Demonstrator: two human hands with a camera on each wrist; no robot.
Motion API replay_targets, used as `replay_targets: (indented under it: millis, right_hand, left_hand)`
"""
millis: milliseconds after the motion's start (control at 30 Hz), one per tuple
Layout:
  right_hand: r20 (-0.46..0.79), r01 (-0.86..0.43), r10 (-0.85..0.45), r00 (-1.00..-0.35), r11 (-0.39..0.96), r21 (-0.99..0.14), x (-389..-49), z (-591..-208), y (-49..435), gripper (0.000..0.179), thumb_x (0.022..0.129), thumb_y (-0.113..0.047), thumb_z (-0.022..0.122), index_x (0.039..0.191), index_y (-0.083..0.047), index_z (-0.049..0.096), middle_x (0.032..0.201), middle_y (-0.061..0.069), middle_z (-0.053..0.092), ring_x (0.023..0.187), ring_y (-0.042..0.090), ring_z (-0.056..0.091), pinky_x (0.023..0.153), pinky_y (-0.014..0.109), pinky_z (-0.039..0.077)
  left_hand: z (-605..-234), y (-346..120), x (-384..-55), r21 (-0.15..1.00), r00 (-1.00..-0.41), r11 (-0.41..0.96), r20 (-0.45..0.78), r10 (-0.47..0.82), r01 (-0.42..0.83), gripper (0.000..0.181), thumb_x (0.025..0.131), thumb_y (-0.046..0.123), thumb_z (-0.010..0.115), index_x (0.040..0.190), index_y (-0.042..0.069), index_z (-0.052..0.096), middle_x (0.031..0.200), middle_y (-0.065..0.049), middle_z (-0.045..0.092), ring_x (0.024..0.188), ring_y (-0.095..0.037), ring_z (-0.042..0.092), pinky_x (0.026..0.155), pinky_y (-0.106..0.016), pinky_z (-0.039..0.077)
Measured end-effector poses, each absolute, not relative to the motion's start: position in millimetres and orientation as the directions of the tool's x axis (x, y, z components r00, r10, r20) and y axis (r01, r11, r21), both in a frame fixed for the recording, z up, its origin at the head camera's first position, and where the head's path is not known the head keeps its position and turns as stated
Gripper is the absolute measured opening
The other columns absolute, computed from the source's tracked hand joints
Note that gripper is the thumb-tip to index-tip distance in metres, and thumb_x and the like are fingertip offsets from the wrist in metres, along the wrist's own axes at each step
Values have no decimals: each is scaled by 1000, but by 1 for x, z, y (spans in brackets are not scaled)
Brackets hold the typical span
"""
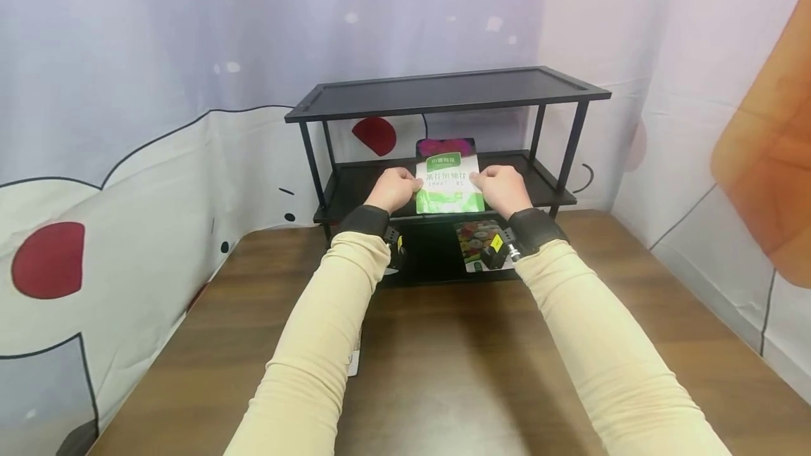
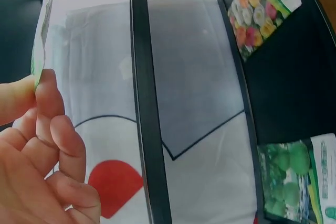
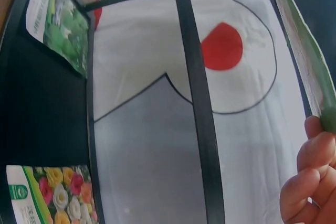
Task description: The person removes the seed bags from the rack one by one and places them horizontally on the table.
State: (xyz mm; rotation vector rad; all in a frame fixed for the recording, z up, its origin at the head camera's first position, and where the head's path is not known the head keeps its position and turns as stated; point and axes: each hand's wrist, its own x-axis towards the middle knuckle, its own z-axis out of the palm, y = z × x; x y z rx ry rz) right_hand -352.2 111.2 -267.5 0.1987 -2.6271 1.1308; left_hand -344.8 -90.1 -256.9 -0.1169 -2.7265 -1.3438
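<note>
A white and green seed packet with printed lettering is held between my two hands at the middle shelf of a black rack. Magenta and dark printing shows at its far end. My left hand pinches the packet's left edge between thumb and index finger. On the opposite edge, the fingers of my right hand pinch it the same way. Seen from the left wrist, the packet appears edge-on, its lower end between thumb and finger. The right wrist view also shows the packet from its side.
Below, the bottom shelf carries a packet with colourful roses and one with green round shapes. The rack's top shelf lies above my hands. On the wooden table, a pale packet corner shows beside my left sleeve.
</note>
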Motion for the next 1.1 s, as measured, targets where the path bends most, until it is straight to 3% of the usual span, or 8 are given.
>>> replay_targets:
  millis: [367,633,833,1100]
  right_hand:
    - [328,-318,-103,-939,623,-715,-333,-278,103,39,95,-33,51,69,-4,52,64,6,48,63,23,44,58,33,34]
    - [315,-360,-181,-932,575,-735,-319,-283,95,40,94,-32,53,71,0,51,57,4,45,54,23,46,55,33,38]
    - [300,-361,-201,-932,575,-734,-308,-291,95,39,94,-32,53,70,-1,51,58,5,45,53,21,43,48,32,34]
    - [330,-409,-242,-913,545,-732,-293,-297,93,36,92,-29,55,66,-4,52,57,6,46,57,23,44,51,33,32]
  left_hand:
    - [-269,-111,-332,775,-987,612,151,63,158,22,94,22,54,84,3,58,83,-12,58,73,-19,49,64,-28,36]
    - [-279,-129,-313,809,-984,561,153,87,176,19,95,20,54,83,5,55,82,-11,54,75,-20,47,64,-29,36]
    - [-288,-133,-299,850,-983,495,143,114,181,17,95,19,54,84,6,56,85,-13,55,76,-19,48,65,-29,36]
    - [-298,-140,-283,866,-986,473,136,93,164,16,94,18,56,84,6,56,81,-10,55,80,-23,52,70,-31,39]
